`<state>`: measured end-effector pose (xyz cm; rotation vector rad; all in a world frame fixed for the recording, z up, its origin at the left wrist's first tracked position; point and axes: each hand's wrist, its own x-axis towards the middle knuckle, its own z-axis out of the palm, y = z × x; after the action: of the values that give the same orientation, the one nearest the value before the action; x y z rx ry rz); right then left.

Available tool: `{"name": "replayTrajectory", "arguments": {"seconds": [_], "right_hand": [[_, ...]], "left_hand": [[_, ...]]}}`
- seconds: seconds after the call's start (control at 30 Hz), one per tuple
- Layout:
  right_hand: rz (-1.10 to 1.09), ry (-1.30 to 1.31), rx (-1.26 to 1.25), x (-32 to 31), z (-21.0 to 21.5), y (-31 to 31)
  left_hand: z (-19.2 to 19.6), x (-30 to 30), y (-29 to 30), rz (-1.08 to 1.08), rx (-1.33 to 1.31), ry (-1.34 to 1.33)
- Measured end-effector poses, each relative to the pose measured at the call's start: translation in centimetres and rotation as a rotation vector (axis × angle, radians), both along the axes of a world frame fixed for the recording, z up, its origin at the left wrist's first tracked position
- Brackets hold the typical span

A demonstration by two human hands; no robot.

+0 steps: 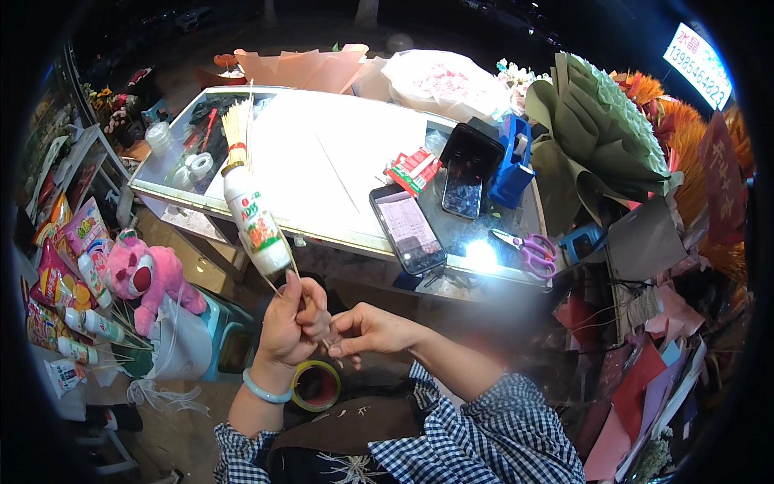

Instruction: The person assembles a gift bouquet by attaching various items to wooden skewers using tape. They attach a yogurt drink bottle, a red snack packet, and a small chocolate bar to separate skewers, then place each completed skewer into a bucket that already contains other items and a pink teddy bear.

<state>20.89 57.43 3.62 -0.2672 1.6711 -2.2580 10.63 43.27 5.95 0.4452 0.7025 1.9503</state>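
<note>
Raised over the table's near edge is a small white drink bottle [254,218] with a dark cap and a red and green fruit label. Thin wooden sticks [274,285] run down from its lower end into my left hand [292,321], which is closed around them. Just to the right, my right hand [367,331] is pinched against the left fingers. Whatever lies in that pinch is too small to make out. A roll of tape [315,385] with a yellow-green rim sits below my hands, partly covered by my left wrist.
The white table [322,145] holds a stick bundle [236,133], phones [409,230], a blue tape dispenser [512,161] and purple-handled scissors [532,252]. Left, a pink plush bear [153,278] sits by snack bags [60,266]. A green-wrapped bouquet [597,121] stands right, above stacked wrapping paper [633,403].
</note>
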Motion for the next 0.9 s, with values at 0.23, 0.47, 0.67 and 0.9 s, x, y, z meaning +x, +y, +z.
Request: {"name": "replayTrajectory", "arguments": {"seconds": [0.23,0.47,0.67,0.9], "right_hand": [[0.098,0.053,0.005,-0.7,-0.3,-0.6],[-0.549,0.456,0.753,-1.2,-1.0,-2.1],[-0.496,0.459,0.651,-1.1,-1.1,-2.8],[0.03,-0.022,-0.083,-0.5,0.1,-0.2]], "left_hand": [[-0.6,-0.2,-0.1,-0.266,0.358,0.046],[-0.4,2.6,2.7,0.675,-0.234,0.249],[-0.1,1.1,1.2,0.551,-0.255,0.187],[0.4,0.4,0.1,0.142,0.053,-0.008]]}}
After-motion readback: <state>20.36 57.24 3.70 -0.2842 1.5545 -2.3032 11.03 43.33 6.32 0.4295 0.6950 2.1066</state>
